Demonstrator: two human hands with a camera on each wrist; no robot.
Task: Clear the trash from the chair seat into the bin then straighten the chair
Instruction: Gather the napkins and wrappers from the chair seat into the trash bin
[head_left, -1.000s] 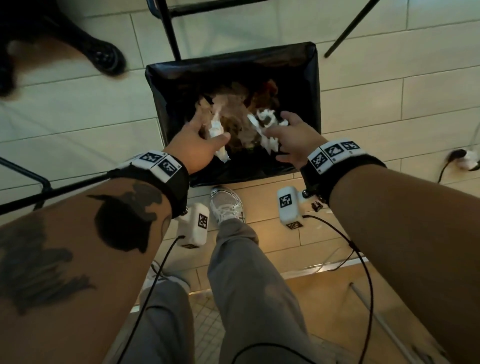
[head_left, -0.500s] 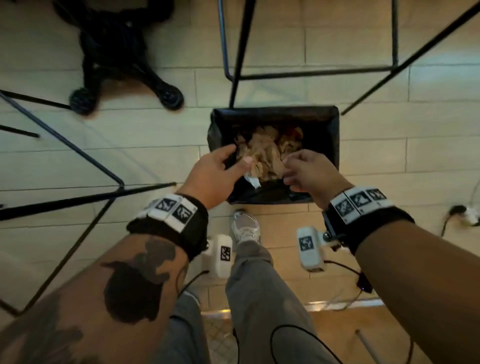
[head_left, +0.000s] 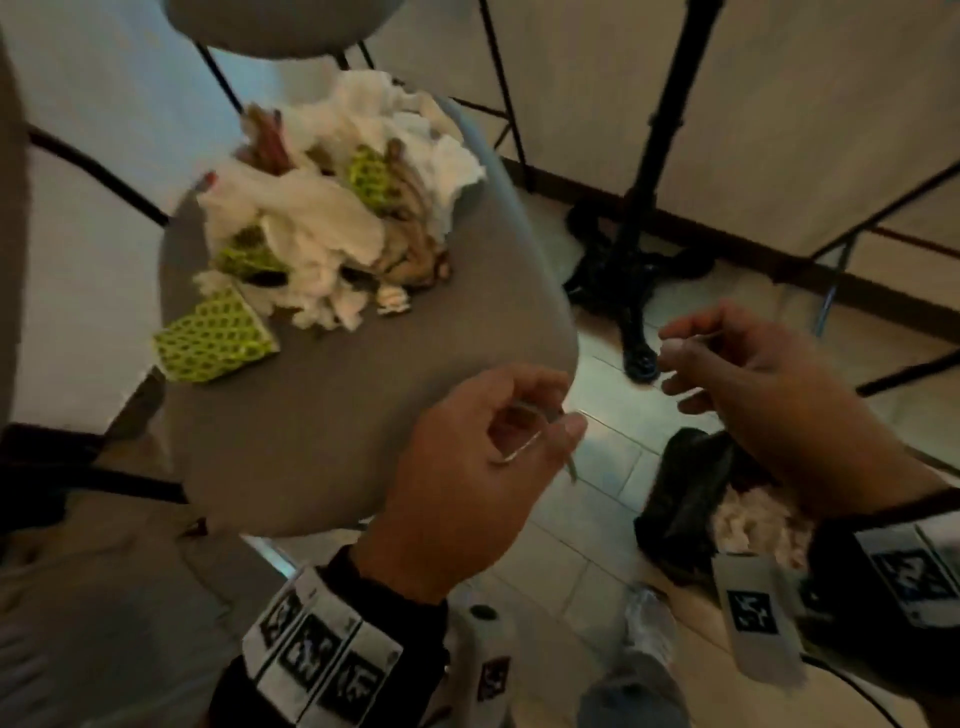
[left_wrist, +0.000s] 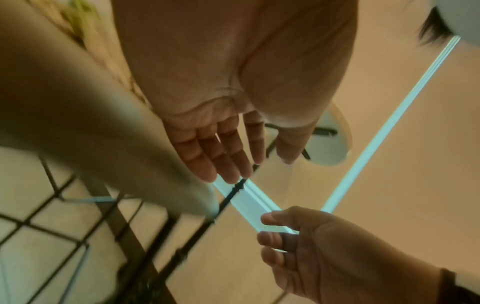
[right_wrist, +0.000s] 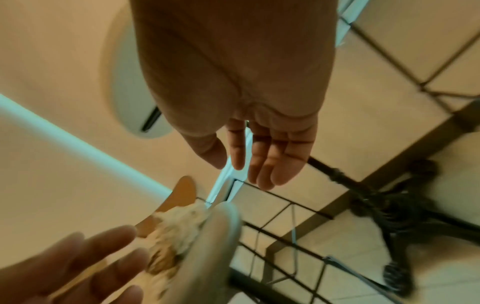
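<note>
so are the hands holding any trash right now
No. The left hand and right hand are both open and empty; the trash lies on the chair seat.

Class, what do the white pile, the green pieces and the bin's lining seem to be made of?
White pile: probably tissue paper, matte, crumpled with torn edges. Green pieces: likely foam netting, with an open diamond mesh. Bin lining: apparently thin black plastic, wrinkled and faintly glossy.

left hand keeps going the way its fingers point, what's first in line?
Probably nothing close. The left hand hovers by the grey round chair seat's near edge, fingers aimed past the rim rather than at the white tissue and green mesh trash pile; depth is unclear.
</note>
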